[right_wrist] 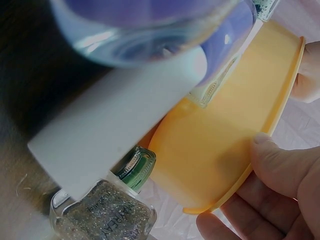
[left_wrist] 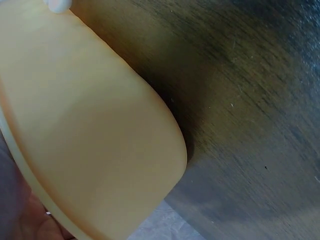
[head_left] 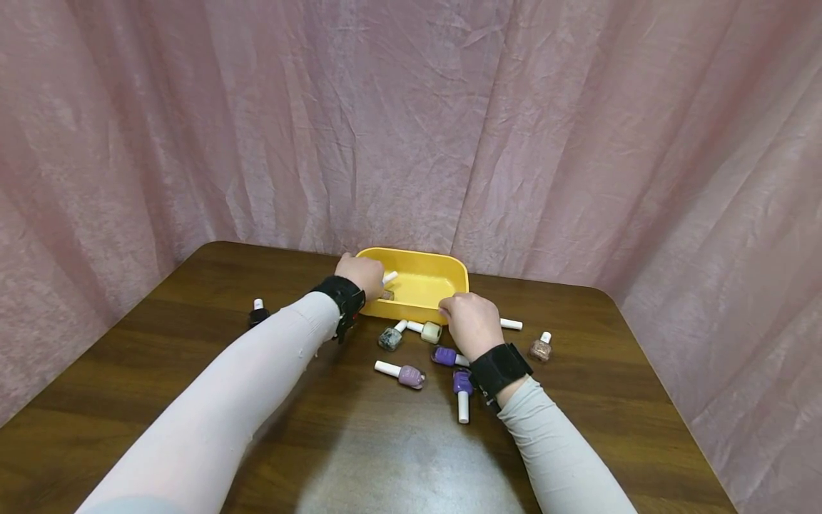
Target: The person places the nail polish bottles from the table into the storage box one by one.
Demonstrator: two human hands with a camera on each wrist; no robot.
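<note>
A yellow plastic bin stands near the table's back edge. At its left end my left hand holds the rim; most of these fingers are hidden in the head view. My right hand grips the rim at the right front corner. In the right wrist view the thumb lies against the outer wall and the fingers curl over the other side. Inside the bin, beside my left hand, is a nail polish bottle with a white cap.
In front of the bin lie several nail polish bottles: grey, pale green, lilac and purple. A glittery one is at the right, a black one at the left. A pink curtain hangs behind the table.
</note>
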